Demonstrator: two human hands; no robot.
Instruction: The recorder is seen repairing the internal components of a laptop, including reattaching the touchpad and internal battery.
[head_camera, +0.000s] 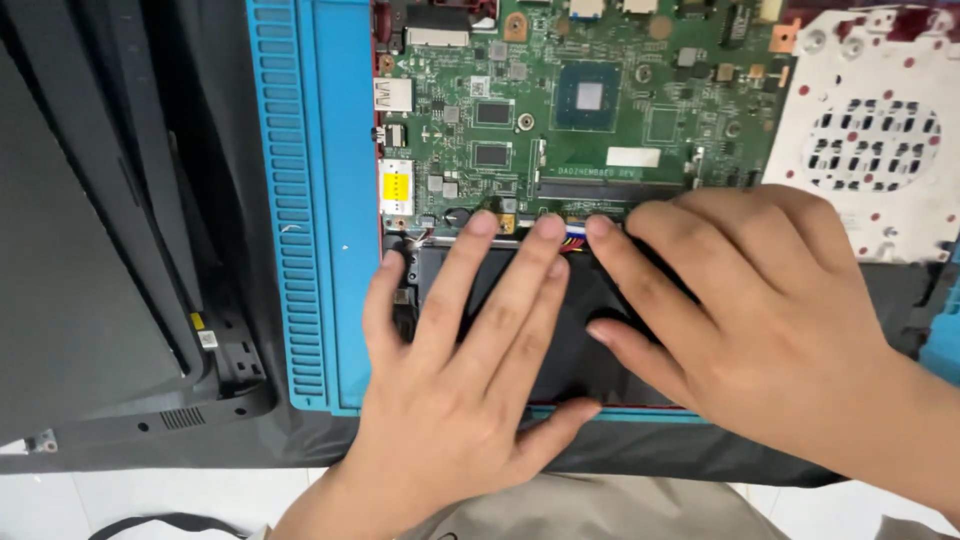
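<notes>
On a dark surface (120, 330) with a blue mat (320, 200), we press our left hand (450, 370) and right hand (760, 320), fingers spread flat, on the black battery (570, 330) below the green circuit board (580, 100).

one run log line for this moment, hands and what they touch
left hand: flat on black battery pack | right hand: fingertips at battery connector wires | above: green motherboard | chassis: blue laptop frame

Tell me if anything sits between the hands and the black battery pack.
Nothing visible does. The left hand and right hand both lie flat on the black battery pack, fingertips at its upper edge beside the green circuit board.
</notes>
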